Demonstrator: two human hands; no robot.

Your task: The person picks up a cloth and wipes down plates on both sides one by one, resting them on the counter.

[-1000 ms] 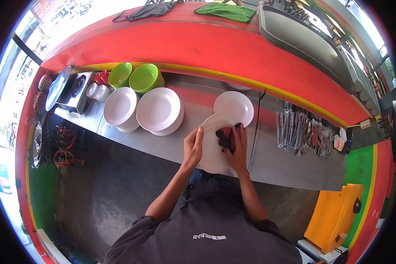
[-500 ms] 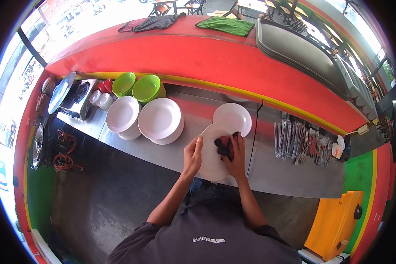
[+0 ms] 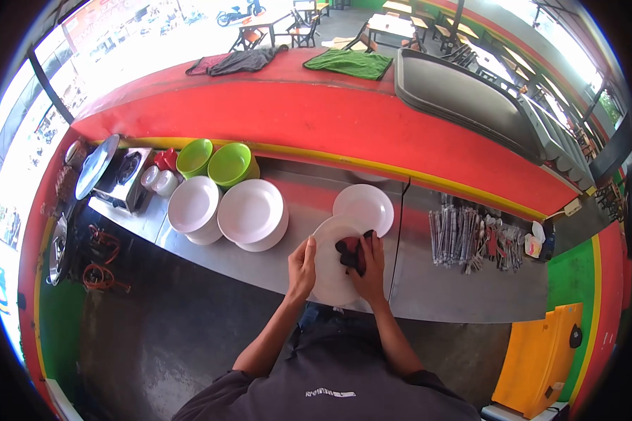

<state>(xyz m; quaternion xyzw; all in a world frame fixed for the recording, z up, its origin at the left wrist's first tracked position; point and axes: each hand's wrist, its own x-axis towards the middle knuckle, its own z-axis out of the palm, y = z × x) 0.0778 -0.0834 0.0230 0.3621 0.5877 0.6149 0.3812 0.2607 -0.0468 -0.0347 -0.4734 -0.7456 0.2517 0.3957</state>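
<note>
Left hand [image 3: 301,272], centre of frame: fingers nearly straight, only a plate's thickness from closed, gripping the left rim of a white plate [image 3: 330,281]; the fingertips beneath are hidden.

Right hand [image 3: 370,272], just right of centre: fingers half curled, bunched over a dark cloth [image 3: 350,252] with reddish patches, which is pressed to the plate's face.

White plate, one, held: centre of frame, at the front edge of the counter [image 3: 470,298]. Face towards the viewer; round, seen as an oval, its long axis running up and down the frame.

Second plate [image 3: 364,205]: face up on the counter, just above the held one in the frame; whether the two touch cannot be told.

Piled white dishes, two stacks, left of centre: smaller stack [image 3: 193,203], larger stack [image 3: 251,209], side by side.

Green bowls [image 3: 232,163], two stacks, behind the white ones.

Stove [image 3: 126,172], left.

Cutlery [image 3: 460,235], many pieces, right of centre, long sides mostly up and down the frame.

Writing: pale print on the dark shirt [image 3: 344,372], lower centre, illegible; lettering upper left, too washed out to read.
</note>
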